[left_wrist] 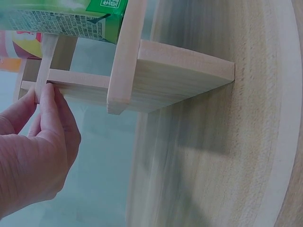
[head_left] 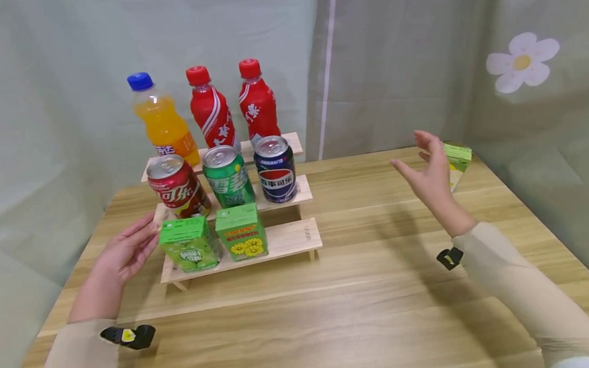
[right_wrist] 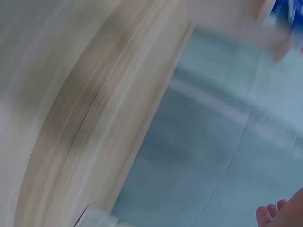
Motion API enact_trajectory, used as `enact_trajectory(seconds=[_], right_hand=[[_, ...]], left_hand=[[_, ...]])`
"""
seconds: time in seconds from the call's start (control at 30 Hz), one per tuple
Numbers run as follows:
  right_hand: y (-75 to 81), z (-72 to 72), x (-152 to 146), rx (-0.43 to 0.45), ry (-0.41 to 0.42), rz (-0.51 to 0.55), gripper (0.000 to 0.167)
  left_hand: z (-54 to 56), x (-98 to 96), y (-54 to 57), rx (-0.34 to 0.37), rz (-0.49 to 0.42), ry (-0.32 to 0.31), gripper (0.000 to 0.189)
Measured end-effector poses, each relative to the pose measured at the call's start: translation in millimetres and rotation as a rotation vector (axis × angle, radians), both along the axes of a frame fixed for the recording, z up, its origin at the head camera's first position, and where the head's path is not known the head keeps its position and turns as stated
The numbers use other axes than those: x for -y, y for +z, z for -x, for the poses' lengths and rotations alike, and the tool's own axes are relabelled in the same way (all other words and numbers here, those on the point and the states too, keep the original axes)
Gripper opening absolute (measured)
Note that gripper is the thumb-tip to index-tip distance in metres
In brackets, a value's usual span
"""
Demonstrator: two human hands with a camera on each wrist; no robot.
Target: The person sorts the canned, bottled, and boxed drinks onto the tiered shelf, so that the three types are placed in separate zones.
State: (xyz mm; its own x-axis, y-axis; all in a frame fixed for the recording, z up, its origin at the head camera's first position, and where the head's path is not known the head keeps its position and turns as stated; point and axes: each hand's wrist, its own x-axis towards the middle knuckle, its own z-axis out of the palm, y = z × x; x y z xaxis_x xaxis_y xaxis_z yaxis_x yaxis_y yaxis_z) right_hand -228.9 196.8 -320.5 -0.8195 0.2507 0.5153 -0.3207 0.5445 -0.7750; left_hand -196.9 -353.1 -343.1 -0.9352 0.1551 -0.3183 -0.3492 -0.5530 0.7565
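At the left end of a wooden tiered rack, my left hand pinches the edge of the middle tier. The left wrist view shows the thumb and fingertips on that board end. A green drink carton and another green carton with yellow flowers stand on the lowest tier, beside this hand. My right hand is raised at the right, thumb and fingers spread and holding nothing. Behind it, partly hidden, is a third green carton. The right wrist view is blurred, with only fingertips at its corner.
The middle tier bears a red can, a green can and a dark blue can. On the top tier stand an orange drink bottle and two red-labelled bottles. Cloth curtains hang behind the wooden table.
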Motion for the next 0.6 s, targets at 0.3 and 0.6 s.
enact_trajectory(seconds=[0.3,0.6], right_hand=[[-17.4,23.2,-62.6,0.110,-0.234,0.063,0.070],[-30.8,32.0,-90.3,0.284,-0.400,0.242,0.078]], left_hand=[[0.6,1.9,-0.5,-0.008,-0.003,-0.017,0.031],[0.7,1.0,-1.6,0.000,0.003,-0.016,0.032]])
